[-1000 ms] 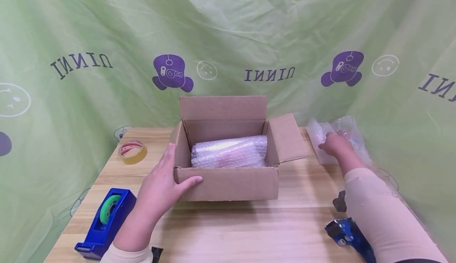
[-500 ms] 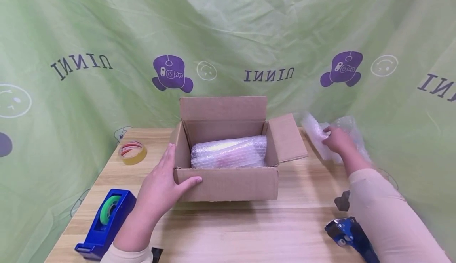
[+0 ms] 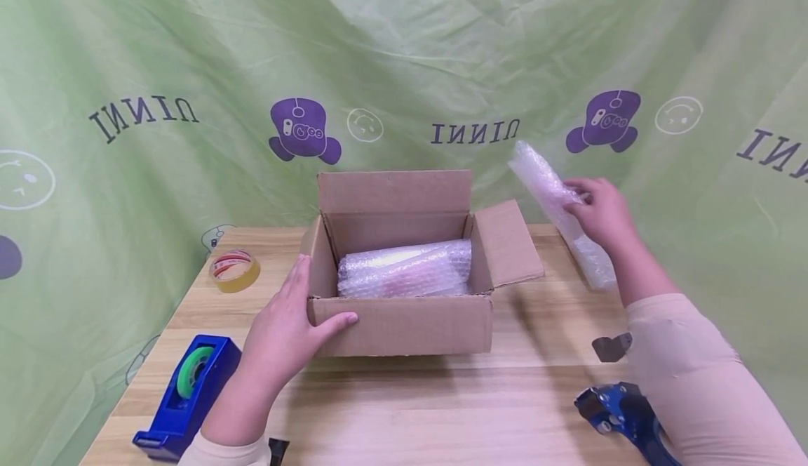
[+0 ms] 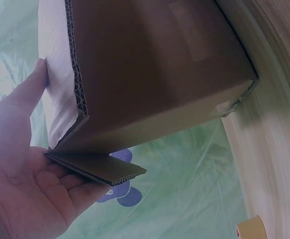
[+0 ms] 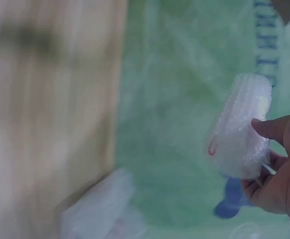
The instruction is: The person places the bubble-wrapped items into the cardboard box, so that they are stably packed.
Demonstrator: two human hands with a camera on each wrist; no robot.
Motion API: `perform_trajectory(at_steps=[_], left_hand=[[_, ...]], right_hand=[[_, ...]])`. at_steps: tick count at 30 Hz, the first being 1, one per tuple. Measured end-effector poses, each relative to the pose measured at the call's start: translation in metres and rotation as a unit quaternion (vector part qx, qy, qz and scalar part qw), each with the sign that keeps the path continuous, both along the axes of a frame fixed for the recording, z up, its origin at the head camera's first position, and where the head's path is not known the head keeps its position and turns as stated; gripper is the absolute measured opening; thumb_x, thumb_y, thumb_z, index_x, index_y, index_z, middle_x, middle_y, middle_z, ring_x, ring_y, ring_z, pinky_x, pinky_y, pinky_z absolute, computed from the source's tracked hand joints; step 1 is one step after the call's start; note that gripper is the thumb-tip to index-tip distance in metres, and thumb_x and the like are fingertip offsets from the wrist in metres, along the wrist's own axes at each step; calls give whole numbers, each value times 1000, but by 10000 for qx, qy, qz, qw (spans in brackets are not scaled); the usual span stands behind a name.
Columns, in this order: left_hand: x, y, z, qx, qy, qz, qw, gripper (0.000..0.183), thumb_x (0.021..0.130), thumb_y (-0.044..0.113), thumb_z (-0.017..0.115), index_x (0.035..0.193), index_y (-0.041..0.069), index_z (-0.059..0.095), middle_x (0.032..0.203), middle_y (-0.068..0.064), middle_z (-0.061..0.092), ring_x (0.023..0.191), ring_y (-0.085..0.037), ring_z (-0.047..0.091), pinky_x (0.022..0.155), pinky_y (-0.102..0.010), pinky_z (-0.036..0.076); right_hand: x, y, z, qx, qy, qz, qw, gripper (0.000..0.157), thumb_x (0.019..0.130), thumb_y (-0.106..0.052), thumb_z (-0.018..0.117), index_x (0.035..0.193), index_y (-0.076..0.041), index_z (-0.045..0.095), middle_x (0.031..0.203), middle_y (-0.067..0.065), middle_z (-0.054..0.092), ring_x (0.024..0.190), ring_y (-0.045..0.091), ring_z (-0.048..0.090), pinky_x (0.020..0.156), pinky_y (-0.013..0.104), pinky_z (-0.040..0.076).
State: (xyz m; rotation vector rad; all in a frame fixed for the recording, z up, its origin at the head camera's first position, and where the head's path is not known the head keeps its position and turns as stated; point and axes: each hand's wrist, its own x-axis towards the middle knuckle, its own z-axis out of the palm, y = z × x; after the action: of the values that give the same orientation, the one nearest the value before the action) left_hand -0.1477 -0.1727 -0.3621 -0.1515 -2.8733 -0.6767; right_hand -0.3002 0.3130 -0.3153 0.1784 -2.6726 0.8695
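Observation:
In the head view my left hand (image 3: pixel 280 343) rests at the front left corner of an open cardboard box (image 3: pixel 404 325). Its thumb lies on the front flap, and the left wrist view shows its fingers beneath a side flap (image 4: pixel 102 169). A bubble-wrapped bundle (image 3: pixel 404 269) with a pinkish patch lies inside the box. To the right, my right hand (image 3: pixel 602 213) grips a roll of bubble wrap (image 3: pixel 543 182), lifted and tilted; thumb and fingers meet its sides in the right wrist view. What it wraps cannot be made out.
More bubble wrap (image 5: pixel 95 214) lies low in the right wrist view. On the left stand a tape roll (image 3: pixel 235 271) and a blue tape dispenser (image 3: pixel 189 396). A blue-handled tool (image 3: pixel 621 417) and a dark piece (image 3: pixel 612 347) lie near the right sleeve. A green curtain (image 3: pixel 404 45) hangs behind.
My right hand has picked up the bubble-wrap roll from the table's back right and raised it, tilting its far end upward. My left hand and the box have stayed put.

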Motion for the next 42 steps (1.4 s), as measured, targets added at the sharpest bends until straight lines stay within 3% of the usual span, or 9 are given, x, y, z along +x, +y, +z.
perform_trajectory(at_steps=[4,8,11,22,29,35,39,42], left_hand=[[0,0,0,9,-21,0,10000,120,77,78,59,158,6,9,163,-17,16,145,-41,28,109,-61,35],[-1,0,0,10,-26,-3,10000,121,76,79,58,158,5,9,163,-17,16,145,-41,28,109,-61,35],[-1,0,0,11,-23,-2,10000,121,76,80,58,158,6,9,163,-17,16,145,-41,28,109,-61,35],[-1,0,-1,45,38,-25,10000,120,76,78,60,158,5,10,163,-18,17,145,-41,29,109,-61,36],[-1,-1,0,48,62,-40,10000,120,77,77,61,158,4,10,163,-18,17,145,-41,29,109,-61,36],[-1,0,-1,13,97,-47,9999,119,77,77,61,157,4,11,162,-19,18,145,-41,28,109,-61,35],[-1,-1,-1,12,75,-31,10000,120,77,78,60,158,4,11,163,-18,18,145,-41,28,109,-61,35],[-1,-1,-1,22,48,-19,10000,120,76,78,59,158,5,9,163,-17,16,145,-41,28,110,-61,35]], right_hand=[[9,-21,20,-258,444,143,9986,45,96,-14,62,139,-7,54,124,22,52,109,38,52,90,54,45],[19,-48,39,-420,812,436,9949,42,96,-19,64,137,-13,58,123,13,55,101,23,53,82,32,46],[27,-68,50,-485,1040,785,9903,40,95,-20,66,134,-17,61,124,8,56,98,16,51,79,22,44],[47,-122,64,-320,1806,2081,9608,41,89,-10,71,129,-15,65,121,2,62,98,11,54,82,20,46],[57,-148,47,53,1156,3055,9451,43,89,-15,71,131,-16,62,123,1,61,105,13,57,85,30,54],[56,-162,25,701,607,3914,9155,39,89,-14,71,128,-15,64,121,-1,63,111,14,56,95,37,49],[57,-166,11,1069,185,4188,9016,36,89,-14,73,124,-17,67,120,-4,63,115,13,55,99,37,47],[57,-166,4,1238,-138,4207,8986,34,90,-17,72,123,-21,66,121,-7,61,116,11,53,100,36,47]])
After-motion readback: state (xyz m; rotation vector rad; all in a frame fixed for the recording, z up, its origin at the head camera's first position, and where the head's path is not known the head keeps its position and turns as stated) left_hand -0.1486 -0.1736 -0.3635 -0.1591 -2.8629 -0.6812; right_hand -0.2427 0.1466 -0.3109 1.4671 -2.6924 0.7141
